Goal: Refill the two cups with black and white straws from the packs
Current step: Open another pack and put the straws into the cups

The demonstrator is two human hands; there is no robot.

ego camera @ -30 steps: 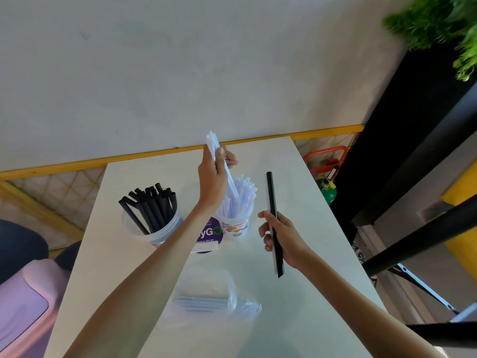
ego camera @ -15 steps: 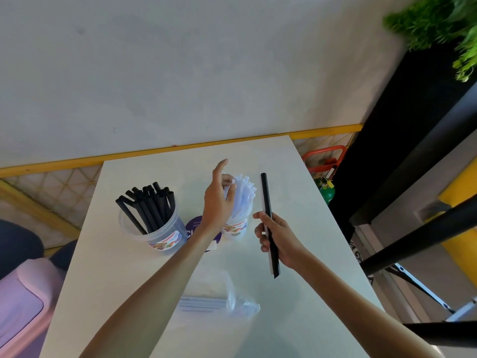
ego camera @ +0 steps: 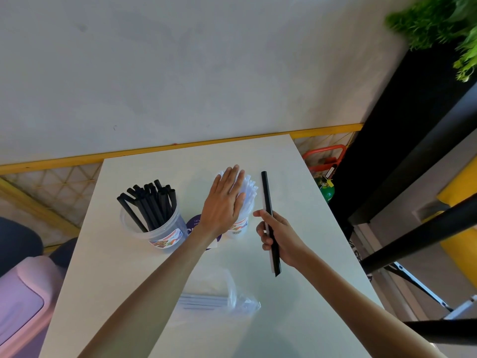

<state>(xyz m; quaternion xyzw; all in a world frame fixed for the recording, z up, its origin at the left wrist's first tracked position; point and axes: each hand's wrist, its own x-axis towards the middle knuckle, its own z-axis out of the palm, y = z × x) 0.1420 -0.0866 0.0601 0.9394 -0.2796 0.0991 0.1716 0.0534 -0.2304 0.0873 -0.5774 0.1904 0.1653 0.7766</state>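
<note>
Two clear cups stand mid-table. The left cup (ego camera: 165, 236) holds several black straws (ego camera: 152, 202). In the right cup (ego camera: 238, 228) stand several white straws (ego camera: 249, 192), and my left hand (ego camera: 224, 202) lies flat and open on their tops, pressing them. To the right of that cup my right hand (ego camera: 280, 237) grips a black straw (ego camera: 268, 202) together with a white one behind it. A clear plastic pack (ego camera: 219, 298) with a few white straws lies on the table near me.
A purple card (ego camera: 193, 226) lies between the cups. The white table (ego camera: 296, 319) abuts a grey wall. A pink bin (ego camera: 20, 303) stands at the left, black furniture and a plant at the right, and red and green items on the floor.
My left hand let white straws drop into the right cup, then flattened onto their tops. My right hand stayed beside the cup with its straws.
</note>
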